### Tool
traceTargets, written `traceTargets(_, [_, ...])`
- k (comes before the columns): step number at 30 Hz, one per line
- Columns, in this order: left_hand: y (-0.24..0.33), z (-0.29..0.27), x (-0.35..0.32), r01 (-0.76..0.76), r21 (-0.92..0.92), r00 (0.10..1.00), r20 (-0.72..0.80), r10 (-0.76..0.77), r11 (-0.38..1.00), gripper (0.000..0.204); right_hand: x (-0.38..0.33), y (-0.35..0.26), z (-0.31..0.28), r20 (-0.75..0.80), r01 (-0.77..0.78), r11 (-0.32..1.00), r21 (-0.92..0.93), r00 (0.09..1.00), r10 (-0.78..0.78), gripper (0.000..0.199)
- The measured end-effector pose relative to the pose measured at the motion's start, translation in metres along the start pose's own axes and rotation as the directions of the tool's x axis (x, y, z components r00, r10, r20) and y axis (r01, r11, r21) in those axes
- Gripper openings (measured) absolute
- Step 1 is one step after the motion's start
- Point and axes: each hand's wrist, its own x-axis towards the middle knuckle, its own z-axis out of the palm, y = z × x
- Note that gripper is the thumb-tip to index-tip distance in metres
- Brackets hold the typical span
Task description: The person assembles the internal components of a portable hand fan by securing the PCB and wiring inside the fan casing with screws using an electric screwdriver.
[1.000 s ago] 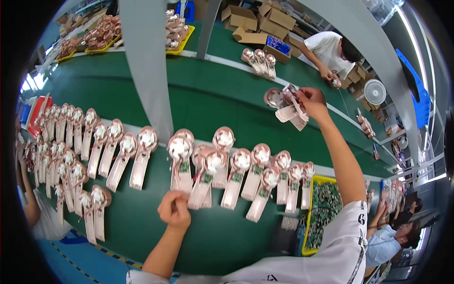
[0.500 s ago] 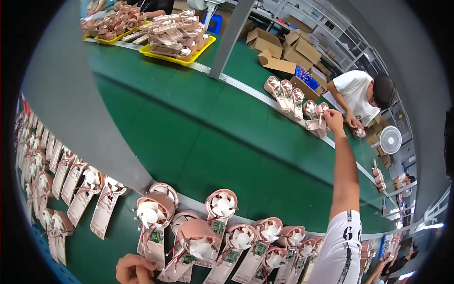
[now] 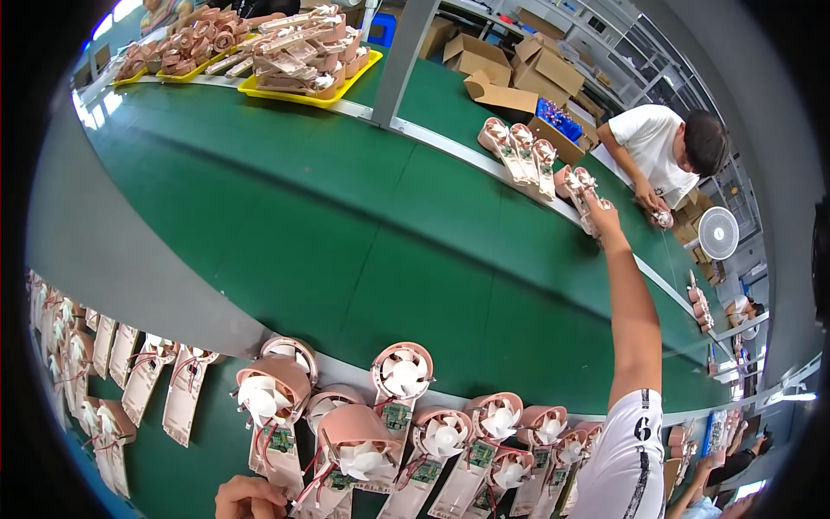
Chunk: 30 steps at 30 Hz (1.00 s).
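Observation:
My right hand (image 3: 604,220) reaches across the green conveyor belt with its fingers closed on a pink fan housing. That housing stands beside another pink fan housing (image 3: 566,183) on the far rail. Low in the view, my left hand (image 3: 249,499) rests with curled fingers; their inner side is hidden. Next to it lies a pink fan unit (image 3: 275,385) with white blades, red wires and a green circuit board. A larger pink fan unit (image 3: 360,441) and several similar ones continue to the right along the near edge.
Rows of fan units (image 3: 186,394) lie at the left beyond a grey post (image 3: 147,225). A yellow tray (image 3: 316,97) heaped with pink parts stands at the back. Across the belt (image 3: 346,225), a person (image 3: 653,151) in white works near cardboard boxes (image 3: 546,69) and a white fan (image 3: 718,233).
My right hand has moved slightly down and left, and the housing under it now sits closer to its neighbour. My left hand stays almost in place. The whole view has shifted a little.

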Motion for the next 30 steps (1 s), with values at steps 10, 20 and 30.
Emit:
traceTargets(10, [0.003,0.000,0.002,0.007,0.031,0.998,0.060,-0.009,0.999,0.009,-0.051,-0.029,0.006,0.150,0.149,0.961,0.233,0.971,-0.187,0.087])
traceTargets(20, [0.001,-0.006,-0.021,0.063,0.016,0.995,-0.082,-0.062,0.998,0.006,-0.045,-0.026,0.022,0.284,0.207,0.950,0.232,0.920,-0.270,0.132])
traceTargets(30, [0.001,0.015,0.011,0.061,0.036,0.998,-0.001,-0.061,0.997,0.030,-0.214,-0.074,-0.095,0.159,0.353,0.661,0.662,0.795,-0.585,0.046])
